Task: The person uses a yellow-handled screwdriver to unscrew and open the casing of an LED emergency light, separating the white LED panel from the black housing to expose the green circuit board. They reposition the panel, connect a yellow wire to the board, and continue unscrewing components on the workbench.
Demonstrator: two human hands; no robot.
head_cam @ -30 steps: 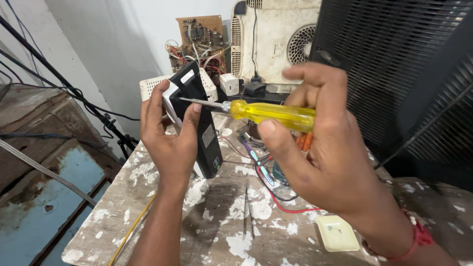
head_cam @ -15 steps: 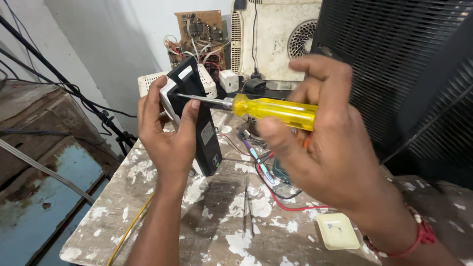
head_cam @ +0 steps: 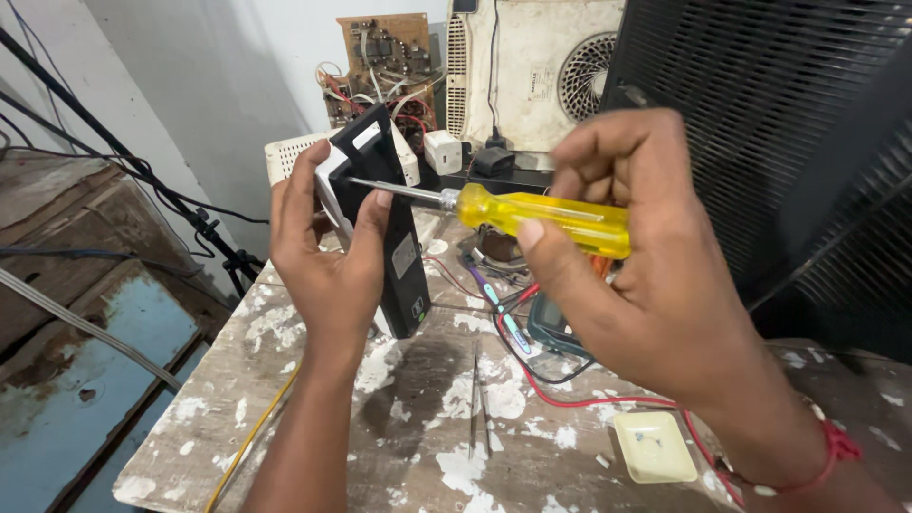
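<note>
My left hand [head_cam: 328, 252] grips a long black plastic device [head_cam: 394, 237] with a white side, holding it upright above the paint-spattered wooden table [head_cam: 408, 418]. My right hand [head_cam: 646, 285] holds a screwdriver with a clear yellow handle [head_cam: 541, 217]. Its metal shaft [head_cam: 394, 190] points left, and the tip meets the upper part of the black device beside my left fingers.
A small cream square dish [head_cam: 654, 445] lies on the table at the right. Red and black wires [head_cam: 532, 370] and a meter sit behind my right hand. A circuit board [head_cam: 385, 52], a white fan casing [head_cam: 541, 66] and a black grille [head_cam: 779, 142] stand at the back.
Both hands and the device have stayed almost in place. The screwdriver tip remains against the device's upper part, with only a slight shift of the right hand.
</note>
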